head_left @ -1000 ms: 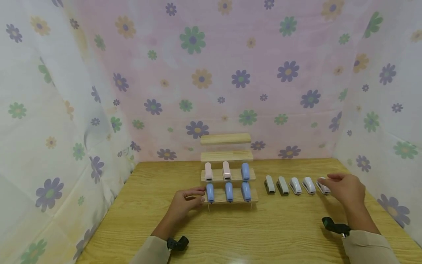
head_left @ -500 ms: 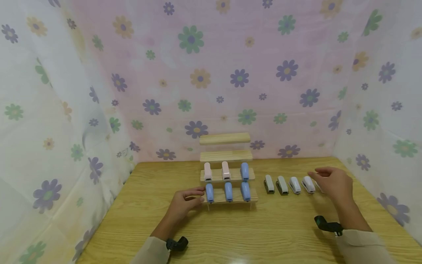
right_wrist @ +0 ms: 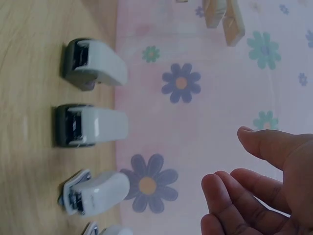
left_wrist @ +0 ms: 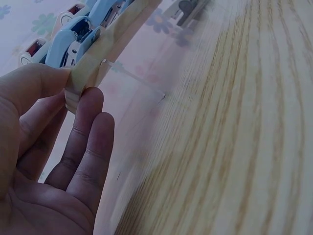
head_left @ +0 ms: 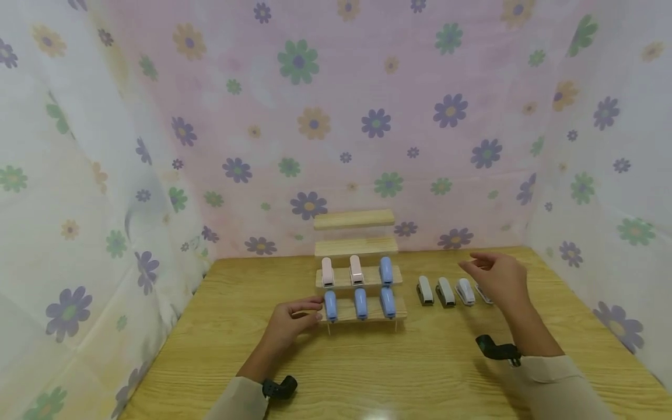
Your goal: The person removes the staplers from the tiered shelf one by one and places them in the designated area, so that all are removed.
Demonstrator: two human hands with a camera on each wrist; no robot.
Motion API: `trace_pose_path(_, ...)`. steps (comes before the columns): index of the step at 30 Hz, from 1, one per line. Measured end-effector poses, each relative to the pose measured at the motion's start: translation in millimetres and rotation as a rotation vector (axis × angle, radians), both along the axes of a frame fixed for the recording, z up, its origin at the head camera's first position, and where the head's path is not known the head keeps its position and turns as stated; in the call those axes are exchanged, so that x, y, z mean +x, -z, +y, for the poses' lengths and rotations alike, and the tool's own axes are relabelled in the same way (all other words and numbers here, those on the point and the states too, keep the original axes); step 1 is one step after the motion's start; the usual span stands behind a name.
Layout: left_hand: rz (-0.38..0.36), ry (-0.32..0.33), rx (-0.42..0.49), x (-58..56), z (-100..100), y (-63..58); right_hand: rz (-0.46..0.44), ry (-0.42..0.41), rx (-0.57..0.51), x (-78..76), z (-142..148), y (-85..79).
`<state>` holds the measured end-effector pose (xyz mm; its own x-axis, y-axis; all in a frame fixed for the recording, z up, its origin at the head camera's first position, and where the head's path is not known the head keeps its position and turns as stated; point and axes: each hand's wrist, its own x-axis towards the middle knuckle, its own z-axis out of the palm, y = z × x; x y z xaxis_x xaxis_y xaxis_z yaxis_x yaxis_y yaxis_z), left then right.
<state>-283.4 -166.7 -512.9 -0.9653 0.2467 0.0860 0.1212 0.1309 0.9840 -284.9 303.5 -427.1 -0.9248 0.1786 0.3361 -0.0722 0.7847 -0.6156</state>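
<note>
The left hand (head_left: 291,322) grips the tiered pale-wood rack (head_left: 357,247) at its eight o'clock, while the empty right hand (head_left: 501,281) — thumb and fingers parted — hovers near the white and grey plastic staplers (head_left: 445,291) at the rack's three o'clock, apparently a reaching step calling for a pinch.

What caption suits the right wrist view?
Right hand, holding nothing, near staplers lined up on the table.
</note>
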Motion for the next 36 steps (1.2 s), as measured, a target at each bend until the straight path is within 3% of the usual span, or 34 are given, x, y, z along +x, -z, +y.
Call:
trace_pose_path(16, -0.023, -0.011, 0.034, 1.8, -1, -1.8, 0.043, -0.111, -0.104, -3.9, -56, -25.0)
trace_pose_path(24, -0.017, 0.003, 0.048, 0.6, -1, 0.1, 0.023, -0.197, -0.121, -5.5, -83, -19.3)
trace_pose_path(36, 0.017, -0.004, -0.005, 1.2, 0, -3.1, -0.02, -0.285, -0.194, -0.4, -117, -7.9)
